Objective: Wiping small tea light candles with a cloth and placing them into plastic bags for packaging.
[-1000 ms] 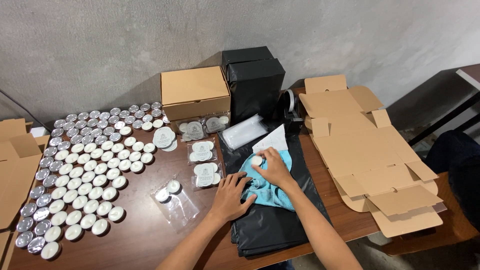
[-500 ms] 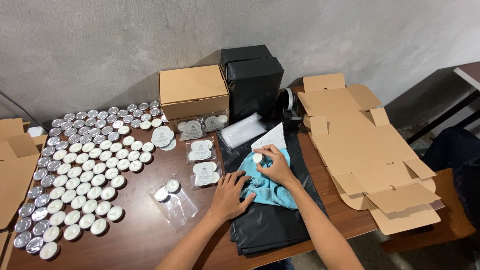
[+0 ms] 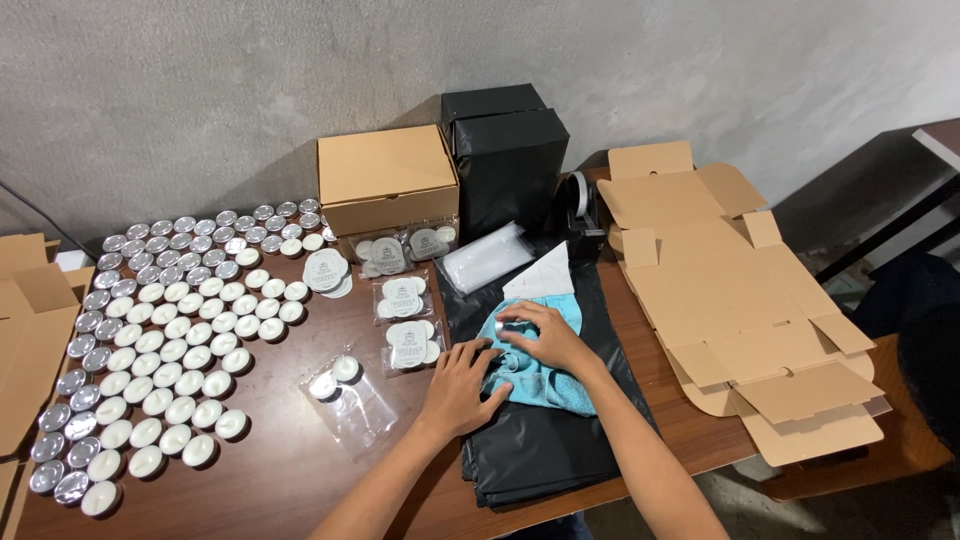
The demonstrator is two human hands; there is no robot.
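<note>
- Flat cardboard (image 3: 25, 330), far left, hangs partly off the bench (image 3: 290, 470) edge; a nudge could tip it to the floor.
- Tea lights (image 3: 165, 345): dozens of small round candles w/ white wax in thin shiny metal cups, packed in tight rows. Light and round, so one sleeve swipe could scatter or roll them.
- Clear bag (image 3: 350, 400) w/ two candles in it, thin slippery film, lies loose near the left hand; easy to knock.
- Left hand (image 3: 462, 385): flat, fingers spread, pressing the edge of the blue cloth (image 3: 545, 375); grips nothing.
- Blue cloth, soft and creased, lies mid-bench on smooth black plastic sheets (image 3: 545, 450); likely to slide on those if pushed hard.
- Right hand (image 3: 545, 335): fingers curled over a small round silver-edged piece (image 3: 512, 325) on the cloth; how firm the grip is, can't tell. It could slip out and roll.
- Unfolded box (image 3: 740, 300), stiff brown card, overhangs at right; could sag or fall.
</note>
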